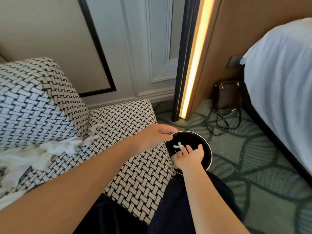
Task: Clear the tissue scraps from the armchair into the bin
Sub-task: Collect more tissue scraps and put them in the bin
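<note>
The armchair [135, 166], in a black-and-white woven pattern, fills the left half of the view. White tissue scraps [50, 151] lie heaped on its seat and in the crease by the cushion. A round black bin [206, 146] with a white rim stands on the carpet beside the chair's right arm. My left hand [155, 135] hovers at the bin's left rim, fingers spread and relaxed. My right hand [190, 156] is over the bin's mouth, fingers loose, and a small tissue scrap [179, 146] is at its fingertips inside the opening.
A patterned cushion [33, 102] leans at the chair's back. A dark handbag [227, 95] with a loose strap sits on the green carpet by a lit wall panel [194, 65]. A white bed [283, 85] stands at the right. Small white crumbs [221, 152] lie on the carpet.
</note>
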Demonstrator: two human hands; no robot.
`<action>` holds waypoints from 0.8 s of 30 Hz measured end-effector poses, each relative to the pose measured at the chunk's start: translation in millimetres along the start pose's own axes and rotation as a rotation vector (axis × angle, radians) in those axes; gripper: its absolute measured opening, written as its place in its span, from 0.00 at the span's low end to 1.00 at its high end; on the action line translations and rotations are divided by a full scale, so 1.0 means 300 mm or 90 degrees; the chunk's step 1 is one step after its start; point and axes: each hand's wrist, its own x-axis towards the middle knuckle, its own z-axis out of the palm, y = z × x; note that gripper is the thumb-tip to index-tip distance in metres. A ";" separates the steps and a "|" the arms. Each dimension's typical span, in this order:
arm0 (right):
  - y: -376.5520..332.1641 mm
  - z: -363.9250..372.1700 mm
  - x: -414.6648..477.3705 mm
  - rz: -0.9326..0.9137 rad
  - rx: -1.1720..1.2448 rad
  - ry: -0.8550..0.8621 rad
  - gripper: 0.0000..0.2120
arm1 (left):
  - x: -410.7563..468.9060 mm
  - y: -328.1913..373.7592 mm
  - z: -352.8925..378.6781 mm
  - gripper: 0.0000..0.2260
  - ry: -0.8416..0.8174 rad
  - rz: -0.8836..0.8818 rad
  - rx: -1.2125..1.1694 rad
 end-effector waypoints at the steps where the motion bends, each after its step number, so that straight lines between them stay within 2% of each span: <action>1: 0.003 0.007 -0.019 0.017 0.004 -0.022 0.29 | -0.014 -0.007 0.001 0.16 -0.008 0.000 0.007; 4: 0.006 0.032 -0.085 0.013 0.017 -0.067 0.30 | -0.056 -0.018 0.001 0.15 -0.025 0.003 0.019; 9: 0.046 0.018 -0.154 -0.044 -0.096 -0.122 0.26 | -0.141 -0.039 -0.030 0.14 0.010 0.001 -0.015; 12: 0.073 0.021 -0.214 -0.129 -0.219 -0.106 0.18 | -0.222 -0.067 -0.075 0.13 0.041 0.013 -0.025; 16: 0.107 0.044 -0.294 -0.239 -0.493 -0.105 0.13 | -0.348 -0.110 -0.146 0.11 0.103 0.020 -0.049; 20: 0.160 0.071 -0.385 -0.358 -0.654 -0.207 0.09 | -0.498 -0.159 -0.217 0.10 0.188 0.032 -0.088; 24: 0.226 0.145 -0.477 -0.415 -0.757 -0.333 0.09 | -0.649 -0.227 -0.276 0.09 0.277 0.048 -0.134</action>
